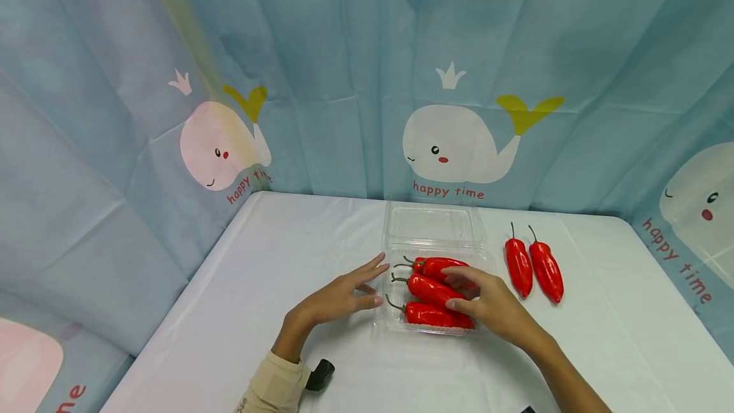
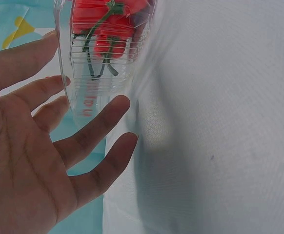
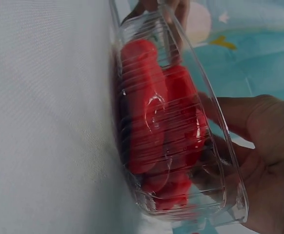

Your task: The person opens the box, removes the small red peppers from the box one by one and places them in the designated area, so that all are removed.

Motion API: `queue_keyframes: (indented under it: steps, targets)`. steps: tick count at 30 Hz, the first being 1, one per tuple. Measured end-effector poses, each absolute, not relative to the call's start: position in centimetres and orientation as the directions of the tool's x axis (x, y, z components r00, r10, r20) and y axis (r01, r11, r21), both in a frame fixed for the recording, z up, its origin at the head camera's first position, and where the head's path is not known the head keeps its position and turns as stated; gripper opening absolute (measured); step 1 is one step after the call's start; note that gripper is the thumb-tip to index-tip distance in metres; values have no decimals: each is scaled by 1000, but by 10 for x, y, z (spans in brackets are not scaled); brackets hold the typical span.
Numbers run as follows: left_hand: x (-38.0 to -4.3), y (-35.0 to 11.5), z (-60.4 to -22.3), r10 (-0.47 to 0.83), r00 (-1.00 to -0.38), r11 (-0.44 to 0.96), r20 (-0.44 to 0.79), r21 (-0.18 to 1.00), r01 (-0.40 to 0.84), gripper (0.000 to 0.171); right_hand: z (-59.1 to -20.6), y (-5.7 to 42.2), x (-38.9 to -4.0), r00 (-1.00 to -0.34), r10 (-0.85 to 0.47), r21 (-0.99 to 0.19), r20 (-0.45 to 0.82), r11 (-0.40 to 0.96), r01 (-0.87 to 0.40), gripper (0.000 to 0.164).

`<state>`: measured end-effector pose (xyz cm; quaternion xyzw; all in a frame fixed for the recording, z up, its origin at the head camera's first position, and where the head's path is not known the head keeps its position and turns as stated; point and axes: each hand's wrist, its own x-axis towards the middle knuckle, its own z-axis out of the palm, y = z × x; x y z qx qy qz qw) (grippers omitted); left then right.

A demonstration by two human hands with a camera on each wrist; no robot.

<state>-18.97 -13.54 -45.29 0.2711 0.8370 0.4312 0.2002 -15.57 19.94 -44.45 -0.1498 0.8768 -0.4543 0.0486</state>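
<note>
A clear plastic clamshell box (image 1: 395, 320) stands on the white table with its lid (image 1: 432, 224) folded back. Several red peppers (image 1: 432, 316) with green stems lie in it side by side, stems to the left. My right hand (image 1: 496, 304) reaches over the box's right side and holds the middle pepper (image 1: 427, 290) between thumb and fingers. In the right wrist view, red peppers (image 3: 144, 107) show through the box's ribbed wall. My left hand (image 1: 338, 298) is at the box's left side, fingers spread; in the left wrist view its fingertips (image 2: 118, 103) are close to the wall.
Two more red peppers (image 1: 518, 268) lie on the table to the right of the box, stems pointing away. A blue curtain (image 1: 344, 81) with whale prints hangs behind the table (image 1: 275, 234) and along its sides. A black device (image 1: 320, 375) is at the left wrist.
</note>
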Motion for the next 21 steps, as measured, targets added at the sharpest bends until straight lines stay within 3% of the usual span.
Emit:
queue_keyframes:
  steps: [21]
  targets:
    - [-190, -135, -452, 628, -771, 484, -105, 829, 281, 71, -442, 197, -154, -947, -322, -781, -1, 592, -201, 53]
